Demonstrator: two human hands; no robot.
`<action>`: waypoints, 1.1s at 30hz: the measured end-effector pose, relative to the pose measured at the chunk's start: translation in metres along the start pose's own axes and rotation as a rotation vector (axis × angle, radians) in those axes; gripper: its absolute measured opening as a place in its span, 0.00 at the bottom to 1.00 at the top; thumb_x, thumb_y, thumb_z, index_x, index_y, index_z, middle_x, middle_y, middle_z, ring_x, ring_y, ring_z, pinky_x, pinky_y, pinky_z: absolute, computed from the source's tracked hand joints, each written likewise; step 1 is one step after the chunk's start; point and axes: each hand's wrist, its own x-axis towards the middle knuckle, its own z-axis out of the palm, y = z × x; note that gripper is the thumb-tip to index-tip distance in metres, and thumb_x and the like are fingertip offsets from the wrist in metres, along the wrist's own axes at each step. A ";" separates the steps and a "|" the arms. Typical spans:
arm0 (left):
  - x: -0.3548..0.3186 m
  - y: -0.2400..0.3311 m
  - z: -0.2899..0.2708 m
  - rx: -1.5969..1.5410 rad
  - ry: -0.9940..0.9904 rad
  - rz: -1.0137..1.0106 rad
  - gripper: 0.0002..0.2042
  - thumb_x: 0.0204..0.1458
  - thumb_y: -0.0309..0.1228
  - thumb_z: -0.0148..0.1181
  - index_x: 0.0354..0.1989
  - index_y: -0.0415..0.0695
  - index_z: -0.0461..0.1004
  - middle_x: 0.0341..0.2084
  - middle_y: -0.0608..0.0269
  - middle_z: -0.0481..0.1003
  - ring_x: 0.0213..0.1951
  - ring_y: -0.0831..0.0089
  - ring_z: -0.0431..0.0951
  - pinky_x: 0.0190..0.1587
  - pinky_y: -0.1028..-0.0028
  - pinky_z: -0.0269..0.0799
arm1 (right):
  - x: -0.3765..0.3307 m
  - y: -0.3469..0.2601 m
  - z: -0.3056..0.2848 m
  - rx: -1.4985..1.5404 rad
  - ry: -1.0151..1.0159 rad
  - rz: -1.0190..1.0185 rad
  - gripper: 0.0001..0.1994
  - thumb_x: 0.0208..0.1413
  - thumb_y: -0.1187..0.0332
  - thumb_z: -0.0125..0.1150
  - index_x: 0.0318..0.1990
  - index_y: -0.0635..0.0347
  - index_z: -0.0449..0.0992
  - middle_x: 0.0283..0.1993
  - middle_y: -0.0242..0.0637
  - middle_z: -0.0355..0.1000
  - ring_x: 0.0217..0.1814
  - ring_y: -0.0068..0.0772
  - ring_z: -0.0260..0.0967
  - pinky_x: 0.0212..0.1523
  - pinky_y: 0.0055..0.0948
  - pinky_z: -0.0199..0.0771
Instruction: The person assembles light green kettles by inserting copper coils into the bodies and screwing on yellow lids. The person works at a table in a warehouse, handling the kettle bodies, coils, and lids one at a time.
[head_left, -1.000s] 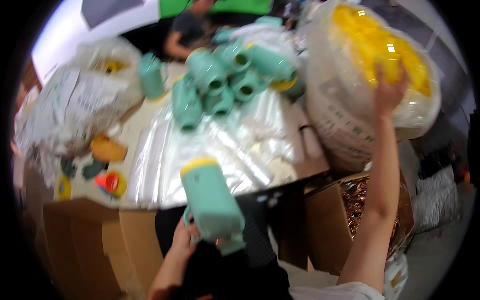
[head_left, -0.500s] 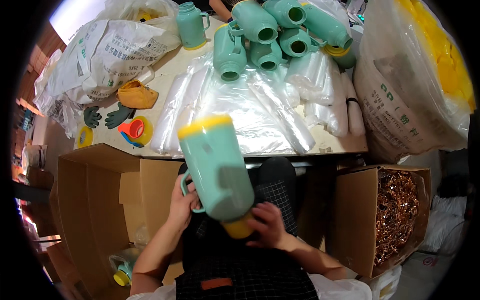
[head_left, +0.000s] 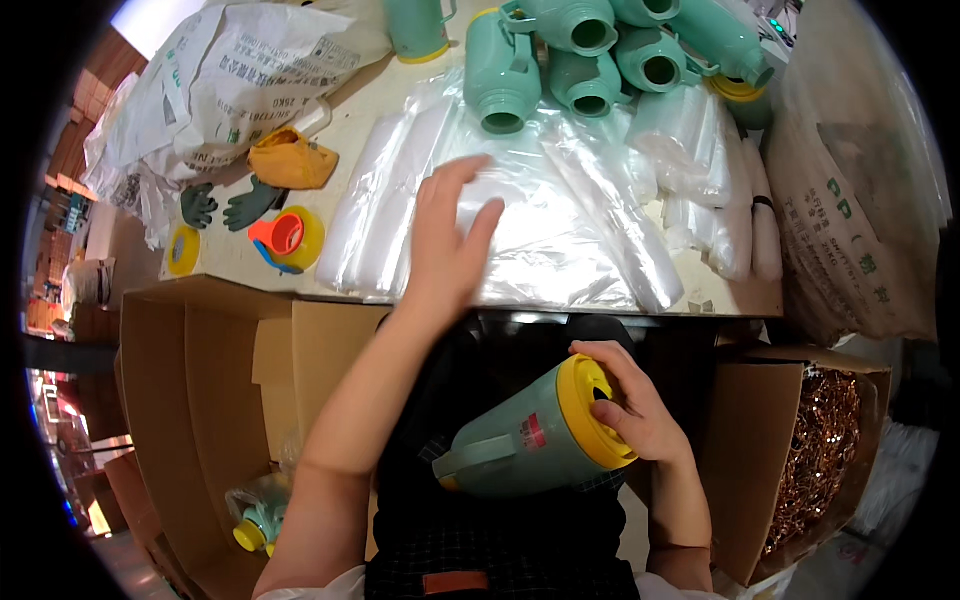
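My right hand (head_left: 635, 405) grips the yellow round end of a mint-green vacuum jug (head_left: 525, 430) over my lap. The thumb lies by a dark hole in that yellow end. The jug tilts with its narrower end toward the lower left, and a small red label shows on its side. My left hand (head_left: 448, 240), fingers apart and holding nothing, hovers over or touches the stack of clear plastic bags (head_left: 550, 250) on the table; contact cannot be made out.
Several open-necked green jugs (head_left: 503, 85) lie at the table's back. Gloves (head_left: 252, 203), an orange pouch (head_left: 292, 160) and a tape roll (head_left: 310, 240) sit left. An open carton (head_left: 210, 360) stands left; a carton of coppery pieces (head_left: 815, 460) stands right, below a large sack (head_left: 850, 210).
My left hand has let go of the jug's handle and reached forward to the bags. The jug has turned over, its yellow end now in my right hand. The view has shifted slightly.
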 end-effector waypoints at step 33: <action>-0.072 0.041 0.038 -0.667 -0.467 -0.515 0.08 0.68 0.31 0.48 0.37 0.41 0.69 0.26 0.64 0.74 0.30 0.74 0.75 0.40 0.72 0.74 | 0.039 0.027 -0.008 -0.022 0.552 0.004 0.06 0.48 0.78 0.69 0.29 0.64 0.75 0.27 0.26 0.70 0.32 0.15 0.65 0.32 0.22 0.68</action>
